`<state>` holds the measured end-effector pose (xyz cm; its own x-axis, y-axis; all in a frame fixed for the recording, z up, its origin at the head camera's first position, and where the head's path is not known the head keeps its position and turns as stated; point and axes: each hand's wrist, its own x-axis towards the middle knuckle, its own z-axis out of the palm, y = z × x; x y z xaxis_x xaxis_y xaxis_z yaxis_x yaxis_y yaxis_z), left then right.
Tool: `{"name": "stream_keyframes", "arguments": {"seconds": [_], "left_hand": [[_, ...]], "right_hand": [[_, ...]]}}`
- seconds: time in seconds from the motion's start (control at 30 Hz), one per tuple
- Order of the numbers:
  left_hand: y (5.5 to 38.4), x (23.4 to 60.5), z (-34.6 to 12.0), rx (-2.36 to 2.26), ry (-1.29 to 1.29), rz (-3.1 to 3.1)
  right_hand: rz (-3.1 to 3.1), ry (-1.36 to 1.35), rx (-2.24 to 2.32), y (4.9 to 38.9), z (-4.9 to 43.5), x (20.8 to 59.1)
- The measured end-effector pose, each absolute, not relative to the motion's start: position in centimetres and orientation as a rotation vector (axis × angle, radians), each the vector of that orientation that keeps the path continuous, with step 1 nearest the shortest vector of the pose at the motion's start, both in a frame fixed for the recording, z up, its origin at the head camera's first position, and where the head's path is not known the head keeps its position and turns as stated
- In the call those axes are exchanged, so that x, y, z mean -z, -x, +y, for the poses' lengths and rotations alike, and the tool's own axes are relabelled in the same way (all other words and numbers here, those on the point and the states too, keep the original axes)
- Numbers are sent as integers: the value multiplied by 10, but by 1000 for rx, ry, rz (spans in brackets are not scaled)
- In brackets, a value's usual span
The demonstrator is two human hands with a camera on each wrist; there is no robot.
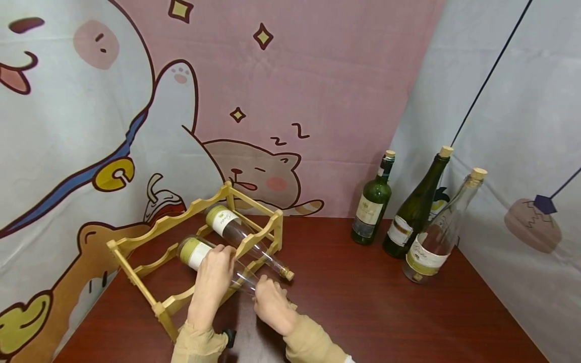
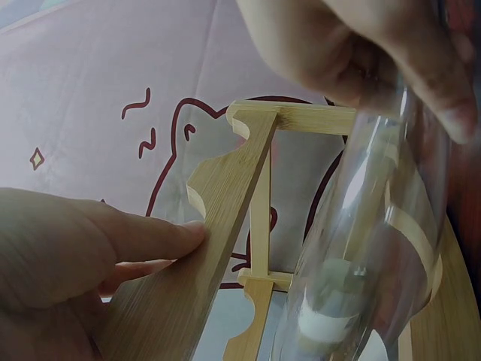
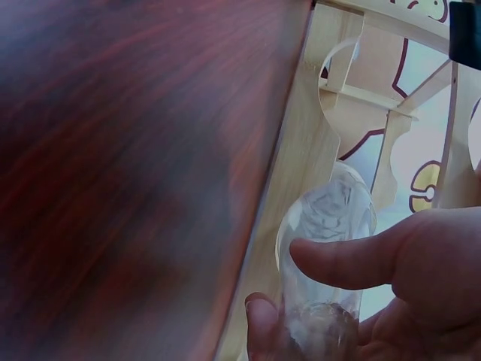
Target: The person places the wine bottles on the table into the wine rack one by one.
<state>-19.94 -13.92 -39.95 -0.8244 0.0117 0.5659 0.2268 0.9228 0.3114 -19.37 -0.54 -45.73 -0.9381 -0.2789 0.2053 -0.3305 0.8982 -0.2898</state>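
Note:
A clear wine bottle (image 1: 195, 252) with a white and green label lies in the wooden wine rack (image 1: 174, 305), its neck out toward me. My right hand (image 1: 274, 305) holds that neck, thumb on one side and fingers round the other in the right wrist view. My left hand (image 1: 212, 280) grips the rack's upper front rail (image 2: 218, 195), the digits on both sides of the wood. Beside the held bottle lies a second clear bottle (image 1: 240, 232), its corked neck past the front rail. The far end of the held bottle's neck is mostly covered by my right hand.
At the right of the dark red table (image 1: 340, 312) stand a short green bottle (image 1: 373, 201), a taller dark green bottle (image 1: 415, 212) and a clear bottle (image 1: 431, 247), all corked. A printed cloth (image 1: 327, 101) hangs behind the table.

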Motion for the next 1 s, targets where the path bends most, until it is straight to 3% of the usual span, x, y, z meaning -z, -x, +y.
{"name": "stream_keyframes", "arguments": {"seconds": [1.0], "left_hand": [[199, 399, -139, 479, 162, -2506]], "right_hand": [[-3034, -366, -748, 209, -36, 463]]}}
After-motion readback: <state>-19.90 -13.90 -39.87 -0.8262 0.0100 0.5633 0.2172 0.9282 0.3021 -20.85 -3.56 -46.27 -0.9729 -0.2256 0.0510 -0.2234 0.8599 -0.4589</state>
